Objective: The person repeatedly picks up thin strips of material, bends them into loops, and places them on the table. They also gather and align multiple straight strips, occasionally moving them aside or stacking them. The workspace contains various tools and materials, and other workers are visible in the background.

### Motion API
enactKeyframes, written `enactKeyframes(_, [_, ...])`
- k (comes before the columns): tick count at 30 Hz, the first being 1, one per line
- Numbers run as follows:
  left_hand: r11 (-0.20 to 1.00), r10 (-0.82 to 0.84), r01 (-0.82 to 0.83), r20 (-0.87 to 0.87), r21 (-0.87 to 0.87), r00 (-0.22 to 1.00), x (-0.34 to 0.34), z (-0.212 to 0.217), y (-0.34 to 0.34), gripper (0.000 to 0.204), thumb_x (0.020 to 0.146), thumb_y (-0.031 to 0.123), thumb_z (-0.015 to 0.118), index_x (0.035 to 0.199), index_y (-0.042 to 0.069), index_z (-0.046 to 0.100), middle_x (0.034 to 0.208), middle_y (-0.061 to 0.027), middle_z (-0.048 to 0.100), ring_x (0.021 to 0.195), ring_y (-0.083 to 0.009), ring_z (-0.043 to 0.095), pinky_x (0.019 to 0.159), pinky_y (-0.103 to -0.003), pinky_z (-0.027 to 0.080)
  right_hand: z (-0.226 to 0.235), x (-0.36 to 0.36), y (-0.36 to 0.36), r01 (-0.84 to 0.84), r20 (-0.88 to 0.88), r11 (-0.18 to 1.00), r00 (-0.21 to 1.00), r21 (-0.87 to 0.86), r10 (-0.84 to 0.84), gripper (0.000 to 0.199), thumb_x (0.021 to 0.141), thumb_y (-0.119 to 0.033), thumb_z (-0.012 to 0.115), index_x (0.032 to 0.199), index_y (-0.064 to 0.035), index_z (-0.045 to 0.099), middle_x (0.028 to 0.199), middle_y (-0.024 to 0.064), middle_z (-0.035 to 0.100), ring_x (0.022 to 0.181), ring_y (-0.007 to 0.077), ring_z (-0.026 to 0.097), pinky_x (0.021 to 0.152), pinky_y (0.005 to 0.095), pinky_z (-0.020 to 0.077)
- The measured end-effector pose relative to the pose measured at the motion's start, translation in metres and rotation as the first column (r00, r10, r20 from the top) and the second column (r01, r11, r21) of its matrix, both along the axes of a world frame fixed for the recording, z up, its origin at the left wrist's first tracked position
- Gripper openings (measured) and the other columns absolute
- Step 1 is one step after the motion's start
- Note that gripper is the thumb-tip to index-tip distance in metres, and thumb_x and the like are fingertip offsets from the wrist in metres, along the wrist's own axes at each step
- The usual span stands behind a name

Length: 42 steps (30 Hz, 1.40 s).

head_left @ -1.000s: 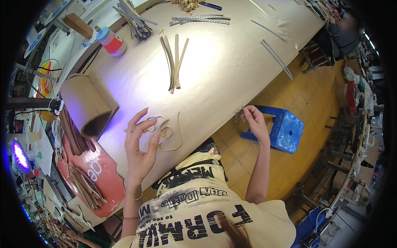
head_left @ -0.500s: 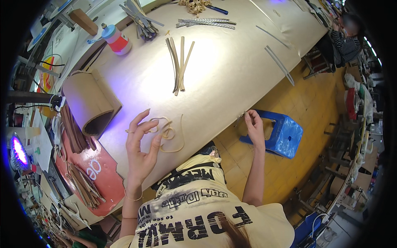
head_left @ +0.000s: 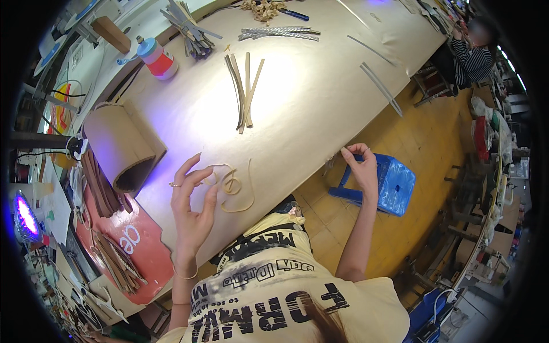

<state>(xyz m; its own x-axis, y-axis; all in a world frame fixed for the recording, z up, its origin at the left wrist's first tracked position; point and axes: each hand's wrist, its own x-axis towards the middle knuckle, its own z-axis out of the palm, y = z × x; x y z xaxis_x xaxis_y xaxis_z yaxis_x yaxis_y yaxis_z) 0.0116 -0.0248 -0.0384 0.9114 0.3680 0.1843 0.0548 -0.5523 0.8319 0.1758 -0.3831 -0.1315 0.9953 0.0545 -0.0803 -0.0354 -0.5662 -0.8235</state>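
My left hand (head_left: pixel 191 208) is raised over the table's near edge, its thumb and fingers spread apart with nothing between them. Beside its fingertips a thin cream strip (head_left: pixel 253 191) lies in loose curls on the table. My right hand (head_left: pixel 365 171) is held out beyond the table edge, above a blue plastic stool (head_left: pixel 396 186). Its thumb and index finger are pinched together; whatever is between them is too small to make out. Farther up the table lie several narrow tan and dark strips (head_left: pixel 247 86).
A curled brown sheet (head_left: pixel 117 140) stands at the left, near a bottle with a blue cap (head_left: pixel 157 60). Bundled grey strips (head_left: pixel 197 37), silvery braided strips (head_left: pixel 280 34) and a blue-handled tool (head_left: pixel 294 14) lie at the back. Another person (head_left: pixel 474 54) sits at the far right.
My right hand has turned and shifted slightly right and up, its fingertips still pinched. My left hand has barely moved and stays spread. The whole view has shifted a little.
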Motion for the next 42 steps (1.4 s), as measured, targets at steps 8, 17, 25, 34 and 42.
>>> enactKeyframes(8, [0.976,-0.122,0.112,-0.043,-0.186,0.992,-0.004,-0.006,-0.015,0.024,0.088,0.009,0.066,0.112,0.005,0.066,0.124,-0.0139,0.063,0.109,-0.0269,0.061,0.091,-0.036,0.047,-0.035,0.002,-0.021,-0.266,-0.368,0.964,0.896,0.000,0.247,0.031,0.086,-0.017,0.070,0.111,-0.0009,0.061,0.106,0.0057,0.065,0.097,0.0170,0.060,0.090,0.0298,0.0455])
enactKeyframes(17, [0.841,-0.531,0.516,-0.060,-0.166,0.845,0.008,-0.015,-0.082,0.022,0.088,0.009,0.065,0.110,0.004,0.066,0.116,-0.0134,0.066,0.111,-0.0313,0.061,0.096,-0.039,0.045,-0.087,-0.003,-0.036,-0.129,-0.288,0.937,0.930,0.324,0.228,0.011,0.090,-0.012,0.055,0.092,-0.0022,0.057,0.087,0.0008,0.061,0.085,0.0101,0.055,0.080,0.0258,0.0438])
enactKeyframes(25, [0.582,-0.786,0.806,-0.333,-0.113,0.521,0.050,-0.075,-0.178,0.045,0.091,0.017,0.063,0.131,0.000,0.050,0.140,-0.0217,0.046,0.121,-0.0368,0.053,0.100,-0.043,0.043,-0.068,-0.007,-0.027,-0.050,-0.251,0.923,0.955,0.381,0.155,0.016,0.091,-0.017,0.060,0.096,-0.0018,0.059,0.091,0.0013,0.059,0.092,0.0110,0.056,0.084,0.0263,0.0438])
enactKeyframes(34, [0.453,-0.542,0.521,-0.241,0.723,0.805,0.090,-0.080,-0.158,0.054,0.086,0.020,0.062,0.136,0.006,0.049,0.147,-0.0197,0.040,0.134,-0.0341,0.042,0.107,-0.049,0.037,-0.032,-0.010,0.002,-0.146,-0.073,0.986,0.986,0.079,0.152,0.023,0.089,-0.021,0.070,0.091,0.0005,0.063,0.085,0.0030,0.064,0.085,0.0112,0.056,0.080,0.0301,0.0455])
enactKeyframes(42, [0.400,-0.512,0.485,-0.249,0.778,0.822,0.092,-0.091,-0.163,0.051,0.091,0.029,0.060,0.137,0.008,0.050,0.146,-0.0195,0.041,0.134,-0.0340,0.043,0.107,-0.050,0.039,-0.020,-0.017,-0.007,-0.143,0.021,0.989,0.990,0.044,0.143,0.018,0.085,-0.016,0.073,0.084,0.0001,0.065,0.087,0.0085,0.067,0.083,0.0207,0.061,0.079,0.0322,0.0466])
